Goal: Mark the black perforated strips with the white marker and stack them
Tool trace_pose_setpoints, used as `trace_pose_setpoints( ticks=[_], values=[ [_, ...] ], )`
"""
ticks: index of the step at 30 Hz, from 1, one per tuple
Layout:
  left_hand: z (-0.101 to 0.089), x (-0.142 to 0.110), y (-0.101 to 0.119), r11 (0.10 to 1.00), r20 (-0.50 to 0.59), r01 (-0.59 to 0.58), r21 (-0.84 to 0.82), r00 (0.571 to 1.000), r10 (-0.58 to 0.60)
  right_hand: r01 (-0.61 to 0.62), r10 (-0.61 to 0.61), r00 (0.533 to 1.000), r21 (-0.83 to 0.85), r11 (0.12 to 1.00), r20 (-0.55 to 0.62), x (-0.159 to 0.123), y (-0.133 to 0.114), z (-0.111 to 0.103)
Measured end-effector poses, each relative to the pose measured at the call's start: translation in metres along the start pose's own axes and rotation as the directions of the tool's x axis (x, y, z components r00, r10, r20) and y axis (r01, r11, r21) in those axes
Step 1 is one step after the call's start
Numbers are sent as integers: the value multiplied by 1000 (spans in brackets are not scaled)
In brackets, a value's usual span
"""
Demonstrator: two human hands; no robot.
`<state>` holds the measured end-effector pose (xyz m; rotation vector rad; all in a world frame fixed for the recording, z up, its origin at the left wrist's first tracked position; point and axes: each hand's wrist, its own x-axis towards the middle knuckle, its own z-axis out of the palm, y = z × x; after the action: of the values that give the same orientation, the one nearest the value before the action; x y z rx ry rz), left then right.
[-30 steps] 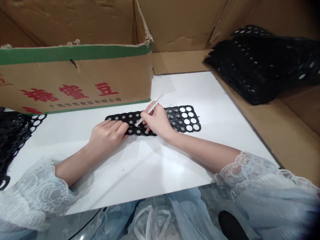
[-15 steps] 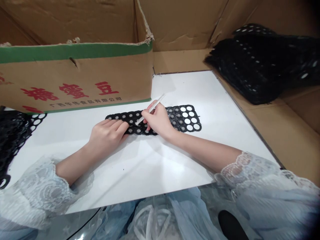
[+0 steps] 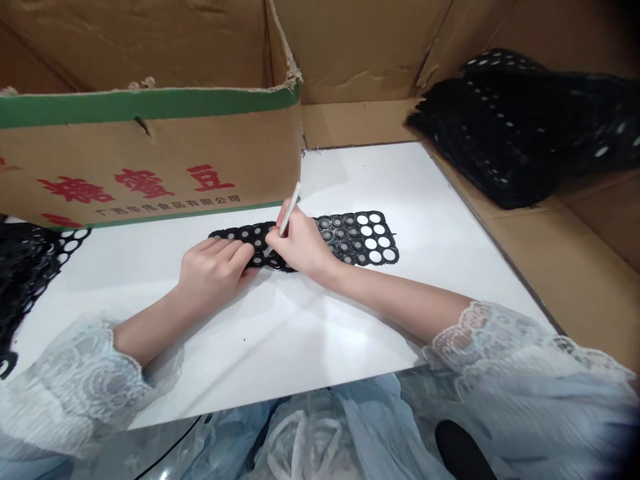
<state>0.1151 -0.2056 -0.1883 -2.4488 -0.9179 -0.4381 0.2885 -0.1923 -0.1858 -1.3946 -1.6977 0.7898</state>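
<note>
Sheet [image 3: 343,235] of black rings lies flat on the white table [image 3: 320,340], in front of the person and just beyond the middle of the tabletop. Its cells run in rows; most that I can see have grey centres, and the right end carries white discs [image 3: 374,238], four in each of two columns. The left hand [image 3: 216,267] lies over the left end, its fingers bent and close together; I can't tell whether they pinch the sheet or only press on it. The right hand [image 3: 303,243] is at the middle, fingers clamped on a white pen [image 3: 290,210] that leans with its top away from the person. The pen's lower tip is down at the sheet, near the left fingers; whether it touches, I can't make out from here.

Behind, toward the left, a box [image 3: 190,147] with a green band and red characters stands on the table. A black heap [image 3: 25,273] with ring edges sits at the left, well apart from the sheet. Over to the far right, a larger black pile [image 3: 520,133] with pale dots rests on cardboard [image 3: 505,253]. Lacy sleeves [image 3: 90,380] cover both forearms partway.
</note>
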Motion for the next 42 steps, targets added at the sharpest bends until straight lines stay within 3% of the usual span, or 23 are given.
trace_pose_setpoints(
  ticks=[4, 6, 10, 14, 17, 25, 31, 35, 40, 42],
  values=[
    [4, 4, 4, 990, -84, 136, 21, 987, -134, 41, -41, 999, 3, 999, 21, 0, 1, -2],
    [3, 4, 3, 988, -74, 151, 23, 986, -149, 48, -48, 999, 29, 998, 9, -1, 2, -4],
    [-5, -2, -8, 997, 61, -51, -55, 997, 54, -49, 61, 997, 232, 971, -44, -6, 1, -8],
    [-9, -8, -17, 968, 97, -213, -130, 969, 227, -237, 230, 971, 447, 862, 71, -10, -1, -10],
    [-7, -8, -16, 957, 56, -271, -106, 959, 277, -284, 249, 959, 451, 846, 136, -13, -2, -8],
    [-8, -2, -11, 941, -17, -336, -29, 942, 336, -315, 284, 949, 434, 844, 136, -13, 0, -6],
    [-9, -3, -12, 938, -18, -346, -3, 938, 346, -246, 228, 969, 372, 895, 93, -13, 3, -1],
    [-8, -3, -7, 945, -55, -327, 0, 944, 326, -132, 124, 991, 197, 972, 52, -15, 1, -3],
    [-6, 0, 2, 996, -76, -85, -17, 994, 84, 48, -49, 997, 18, 999, 62, -17, -4, -7],
    [-6, -3, -3, 996, -35, -74, -50, 997, 72, 59, -60, 996, 8, 998, 62, -18, -4, -8]
  ],
)
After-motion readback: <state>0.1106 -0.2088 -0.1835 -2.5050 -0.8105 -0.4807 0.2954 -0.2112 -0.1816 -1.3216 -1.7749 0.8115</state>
